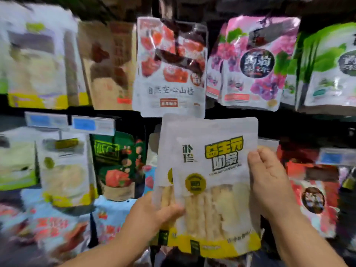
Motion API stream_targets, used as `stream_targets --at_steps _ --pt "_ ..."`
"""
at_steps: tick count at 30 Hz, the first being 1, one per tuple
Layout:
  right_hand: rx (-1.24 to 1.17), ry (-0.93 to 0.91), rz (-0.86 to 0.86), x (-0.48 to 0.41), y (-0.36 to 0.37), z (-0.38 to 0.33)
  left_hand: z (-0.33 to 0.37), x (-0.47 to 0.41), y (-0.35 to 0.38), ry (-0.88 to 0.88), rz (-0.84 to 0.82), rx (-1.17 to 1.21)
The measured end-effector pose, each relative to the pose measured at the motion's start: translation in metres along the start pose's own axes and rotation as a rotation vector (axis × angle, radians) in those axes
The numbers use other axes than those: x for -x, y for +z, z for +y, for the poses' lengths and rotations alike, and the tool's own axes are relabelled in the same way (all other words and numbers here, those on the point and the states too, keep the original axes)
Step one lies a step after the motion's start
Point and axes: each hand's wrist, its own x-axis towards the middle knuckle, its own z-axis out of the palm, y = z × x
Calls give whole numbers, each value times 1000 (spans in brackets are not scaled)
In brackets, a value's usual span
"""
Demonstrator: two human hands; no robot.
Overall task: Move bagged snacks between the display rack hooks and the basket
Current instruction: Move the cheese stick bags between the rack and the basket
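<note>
Held upright between both hands, the left hand (154, 214) gripping its lower corner and the right hand (269, 182) pinching its right edge, the white-and-yellow snack bag (208, 170) would, I judge, hang best if kept level and guided squarely onto a hook above the hands.

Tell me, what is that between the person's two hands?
A white-and-yellow snack bag; the left hand grips its lower left, the right hand its right edge, as the head view shows.
</note>
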Motion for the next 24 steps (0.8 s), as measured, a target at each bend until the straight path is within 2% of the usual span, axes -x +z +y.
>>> stream_targets --at_steps 5,11,16,19,24 --pt "-141 11 -115 -4 98 -16 -13 9 -92 -79 137 -102" --pt "-270 108 -434 -7 183 -29 -38 16 -156 -158 351 109" --pt "-167 115 -744 -3 222 -23 -54 24 -196 -147 443 271" --pt "-110 135 -797 2 246 -20 -63 27 -217 -147 486 353" --pt "-118 266 -779 12 290 -13 -75 34 -242 -189 534 418"
